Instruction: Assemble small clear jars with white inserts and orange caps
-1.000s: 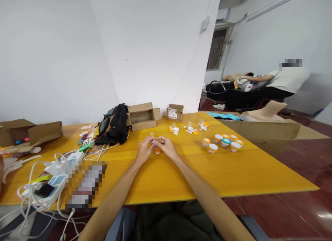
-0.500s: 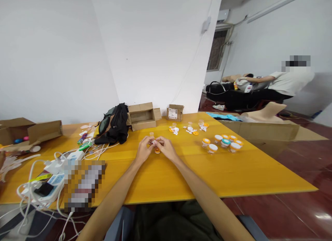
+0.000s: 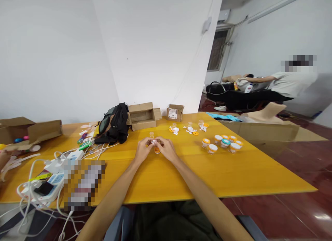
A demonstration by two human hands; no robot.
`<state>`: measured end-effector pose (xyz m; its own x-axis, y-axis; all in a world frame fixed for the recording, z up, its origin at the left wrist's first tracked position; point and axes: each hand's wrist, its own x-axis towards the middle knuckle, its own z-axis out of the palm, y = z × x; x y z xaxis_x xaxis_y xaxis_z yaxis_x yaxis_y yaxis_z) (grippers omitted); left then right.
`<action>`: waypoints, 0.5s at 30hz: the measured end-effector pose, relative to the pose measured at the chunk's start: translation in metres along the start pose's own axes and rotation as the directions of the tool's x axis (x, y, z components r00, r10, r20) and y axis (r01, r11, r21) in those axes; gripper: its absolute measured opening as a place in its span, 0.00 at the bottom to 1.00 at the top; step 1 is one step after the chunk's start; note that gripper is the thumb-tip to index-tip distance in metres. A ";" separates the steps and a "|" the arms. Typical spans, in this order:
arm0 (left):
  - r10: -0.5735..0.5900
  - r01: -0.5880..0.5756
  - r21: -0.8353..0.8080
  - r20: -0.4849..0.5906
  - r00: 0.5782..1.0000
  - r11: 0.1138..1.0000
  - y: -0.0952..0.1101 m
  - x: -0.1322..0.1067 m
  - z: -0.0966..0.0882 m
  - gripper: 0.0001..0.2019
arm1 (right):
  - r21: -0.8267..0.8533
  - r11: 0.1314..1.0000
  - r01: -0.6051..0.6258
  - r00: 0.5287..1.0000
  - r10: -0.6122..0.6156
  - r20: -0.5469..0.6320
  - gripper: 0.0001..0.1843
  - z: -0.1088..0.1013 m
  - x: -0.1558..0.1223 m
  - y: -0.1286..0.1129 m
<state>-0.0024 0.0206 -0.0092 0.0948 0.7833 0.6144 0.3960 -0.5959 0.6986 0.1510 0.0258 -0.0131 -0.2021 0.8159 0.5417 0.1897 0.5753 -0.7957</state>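
Nearest on the glossy yellow tabletop [image 3: 181,178], off to the left, is a tangle of white cables and power strips [image 3: 49,185]. Mid-table, my left hand [image 3: 142,151] and right hand [image 3: 168,149] meet fingertip to fingertip, both pinched tight on a small white piece [image 3: 154,142] that's too tiny to make out. A little round orange cap [image 3: 157,150] sits right under them. Further right there's a cluster of small white-lidded jars [image 3: 222,143]. At the back, a black fabric bag [image 3: 114,126] lies beside open cardboard boxes [image 3: 141,117].
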 end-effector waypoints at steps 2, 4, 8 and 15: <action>-0.002 0.002 0.004 -0.004 1.000 1.000 -0.001 0.000 -0.001 0.05 | 0.006 1.000 0.023 1.000 -0.023 -0.010 0.08 0.000 0.000 -0.002; -0.006 0.006 0.003 -0.004 1.000 1.000 -0.001 0.000 -0.001 0.05 | 0.043 0.999 0.029 1.000 -0.028 -0.013 0.08 0.000 0.001 -0.002; -0.019 0.019 -0.013 -0.001 1.000 1.000 -0.002 -0.001 -0.002 0.05 | 0.178 0.983 -0.053 0.998 0.047 0.039 0.09 0.000 0.005 0.003; -0.087 0.090 -0.086 0.038 0.995 0.992 -0.002 -0.001 0.000 0.06 | 0.315 0.937 -0.150 0.987 0.125 0.096 0.14 -0.001 0.011 0.014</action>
<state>-0.0028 0.0214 -0.0110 0.0948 0.8384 0.5367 0.3230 -0.5359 0.7800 0.1526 0.0430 -0.0177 -0.2682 0.8722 0.4091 -0.0947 0.3987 -0.9122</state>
